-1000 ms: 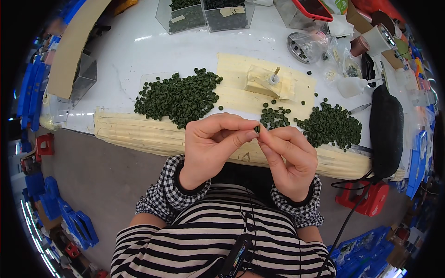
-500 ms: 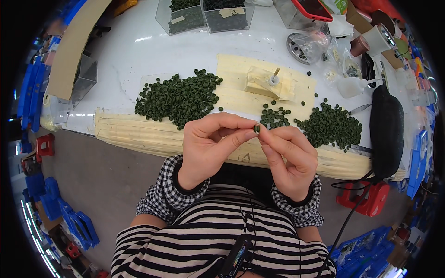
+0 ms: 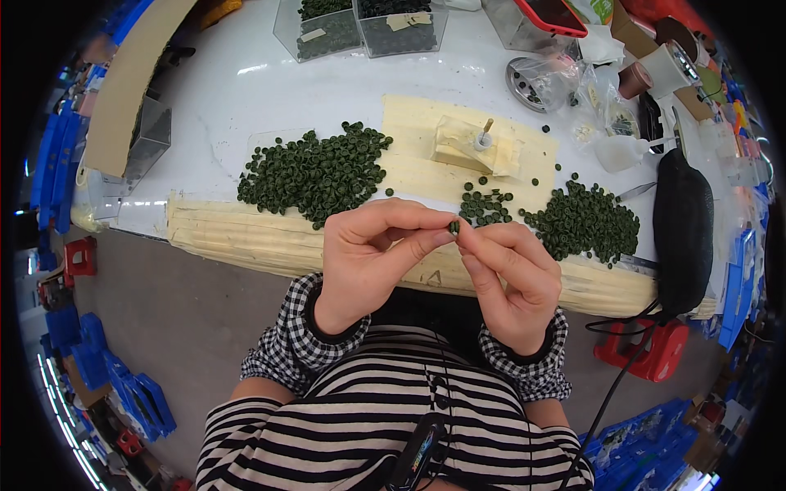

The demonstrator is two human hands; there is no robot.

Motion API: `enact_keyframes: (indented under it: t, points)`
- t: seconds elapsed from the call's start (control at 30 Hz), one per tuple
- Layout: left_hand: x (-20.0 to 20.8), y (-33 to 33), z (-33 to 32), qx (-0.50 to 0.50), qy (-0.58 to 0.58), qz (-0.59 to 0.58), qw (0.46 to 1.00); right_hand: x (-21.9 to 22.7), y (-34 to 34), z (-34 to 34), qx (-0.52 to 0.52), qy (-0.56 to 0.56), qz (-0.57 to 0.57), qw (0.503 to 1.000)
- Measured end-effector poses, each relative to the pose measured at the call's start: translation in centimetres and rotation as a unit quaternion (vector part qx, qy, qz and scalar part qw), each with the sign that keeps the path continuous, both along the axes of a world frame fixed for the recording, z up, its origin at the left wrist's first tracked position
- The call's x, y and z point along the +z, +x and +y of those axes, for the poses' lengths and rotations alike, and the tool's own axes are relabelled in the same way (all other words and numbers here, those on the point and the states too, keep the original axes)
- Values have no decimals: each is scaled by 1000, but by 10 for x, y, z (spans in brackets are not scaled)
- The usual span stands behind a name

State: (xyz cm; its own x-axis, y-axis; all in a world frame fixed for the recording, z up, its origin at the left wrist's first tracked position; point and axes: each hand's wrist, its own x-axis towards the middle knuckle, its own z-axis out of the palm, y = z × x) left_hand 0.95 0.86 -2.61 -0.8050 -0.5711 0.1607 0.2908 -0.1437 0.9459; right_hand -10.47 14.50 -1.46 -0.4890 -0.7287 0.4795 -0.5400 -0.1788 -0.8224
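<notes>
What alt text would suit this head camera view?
Two hands, left hand and right hand, pinch a small green ring between fingertips above a white table. Two green ring piles lie beyond: large pile, smaller pile.

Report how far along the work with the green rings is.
Done: unclear; a small cluster and a right pile lie on the table. In hand: left hand and right hand pinch one green ring. Left: seemingly the large left pile.
</notes>
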Motion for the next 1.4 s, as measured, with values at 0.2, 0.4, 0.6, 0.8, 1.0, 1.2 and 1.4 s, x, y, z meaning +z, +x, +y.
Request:
enact_keyframes:
  t: [0.2, 0.4, 0.6, 0.8, 1.0, 1.2, 1.4]
  points:
    - [-1, -1, -1, -2, 3, 4, 1000, -1, -1, 0, 0, 5, 2, 1000]
    - [7, -1, -17, 68, -267, -88, 957, -1, -7, 5, -71, -3, -49, 996]
    - [2, -12, -19, 73, -502, -166, 846, -1, -11, 8, -97, -9, -68, 993]
    - [7, -14, -16, 100, -526, -152, 831, -1, -12, 12, -91, 10, -66, 994]
    - [28, 17, -35, 92, -549, -229, 799, -1, -16, 16, -98, 9, -69, 993]
    - [17, 21, -33, 98, -553, -244, 791, -1, -14, 12, -107, 1, -64, 992]
    - [19, 14, -22, 104, -453, -233, 854, 2, -20, 15, -161, -7, -49, 986]
